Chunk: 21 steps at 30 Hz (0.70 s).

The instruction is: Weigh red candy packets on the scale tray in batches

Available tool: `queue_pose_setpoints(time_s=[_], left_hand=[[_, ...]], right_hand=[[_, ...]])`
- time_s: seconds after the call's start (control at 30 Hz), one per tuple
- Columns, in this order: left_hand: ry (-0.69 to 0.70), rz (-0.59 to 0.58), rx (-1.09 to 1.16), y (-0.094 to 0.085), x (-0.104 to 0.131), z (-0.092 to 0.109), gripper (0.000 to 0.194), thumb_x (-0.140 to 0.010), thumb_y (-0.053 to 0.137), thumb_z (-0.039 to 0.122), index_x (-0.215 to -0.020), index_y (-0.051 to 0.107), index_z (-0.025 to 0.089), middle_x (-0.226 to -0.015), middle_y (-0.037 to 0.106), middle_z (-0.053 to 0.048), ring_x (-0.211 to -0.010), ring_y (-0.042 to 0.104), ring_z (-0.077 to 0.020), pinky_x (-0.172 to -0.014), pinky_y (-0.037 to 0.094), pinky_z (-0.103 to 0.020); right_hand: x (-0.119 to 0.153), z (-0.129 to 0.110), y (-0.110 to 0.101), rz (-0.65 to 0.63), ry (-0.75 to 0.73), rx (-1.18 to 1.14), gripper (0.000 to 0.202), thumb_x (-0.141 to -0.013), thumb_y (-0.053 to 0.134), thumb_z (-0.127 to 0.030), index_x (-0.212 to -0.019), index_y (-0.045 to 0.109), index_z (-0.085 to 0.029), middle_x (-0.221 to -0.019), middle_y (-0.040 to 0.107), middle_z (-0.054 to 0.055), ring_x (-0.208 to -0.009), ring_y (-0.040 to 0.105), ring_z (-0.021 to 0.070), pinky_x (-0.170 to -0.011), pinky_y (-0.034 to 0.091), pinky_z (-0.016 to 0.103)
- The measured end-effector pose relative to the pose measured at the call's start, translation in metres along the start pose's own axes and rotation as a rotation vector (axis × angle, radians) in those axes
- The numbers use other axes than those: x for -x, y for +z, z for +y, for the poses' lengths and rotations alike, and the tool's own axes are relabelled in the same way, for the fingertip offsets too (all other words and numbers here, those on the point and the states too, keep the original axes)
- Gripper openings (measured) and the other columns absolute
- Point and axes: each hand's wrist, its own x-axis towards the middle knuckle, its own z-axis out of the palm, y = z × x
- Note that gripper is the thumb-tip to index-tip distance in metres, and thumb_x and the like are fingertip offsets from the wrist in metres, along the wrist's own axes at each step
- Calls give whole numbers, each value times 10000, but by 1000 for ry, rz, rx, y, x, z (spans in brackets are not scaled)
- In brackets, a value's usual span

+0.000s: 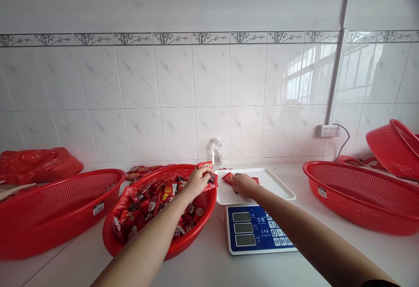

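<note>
Both bare forearms stretched forward from the bottom edge, converging over the white worktop (203, 269).

Left hand (197, 180) raised over the far rim of the middle red basket (113, 239), wrist slightly bent, fingers curled shut around a few red packets (209, 174) held just above the rim. Forearm angled up from lower left, crossing over the basket's heap of small red and dark wrapped sweets (153, 206).

Right hand (244, 184) laid palm down on the white tray (278, 186) of the digital scale (252, 230), knuckles up, fingers bent loosely and pressing on or beside flat red packets on the tray (229, 178); grip on them impossible to judge, fingertips hidden beneath the hand. Forearm running long and straight from the lower right corner, passing over the scale's blue panel.

Around: an empty-looking red basket at left (59, 212), a red plastic bag (36, 164) behind it, a wide red basket at right (360, 195) with another tilted one (393, 147) beyond, a clear water bottle (217, 153) against the tiled wall (176, 86), a wall socket (327, 130) with a dark cable.
</note>
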Motion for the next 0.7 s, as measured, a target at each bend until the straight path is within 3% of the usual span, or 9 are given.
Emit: queue_pose_setpoints(time_s=[0.2,0.53,0.7], left_hand=[[8,-47,-7,0,1,-1,257,-802,425,244,-867,667,190,-974,689,-46,-959,612,-230,-898,444,-371],[18,-42,-2,2,0,-5,247,-790,443,230,-854,678,189,-982,694,-63,-971,610,-246,-883,442,-369],[39,-36,-3,2,1,-4,234,-761,455,229,-813,680,186,-915,703,-53,-913,620,-240,-849,450,-350]], right_hand=[[-1,-2,-4,-205,-30,108,260,-919,574,-331,-1112,597,-159,-1094,625,58,-921,628,170,-796,534,368],[9,-1,-7,-262,-25,145,244,-916,579,-324,-1096,605,-162,-1094,626,57,-932,626,172,-804,531,368],[10,-1,-7,-203,-15,118,261,-919,573,-328,-1116,592,-158,-1096,621,59,-922,626,171,-791,534,366]])
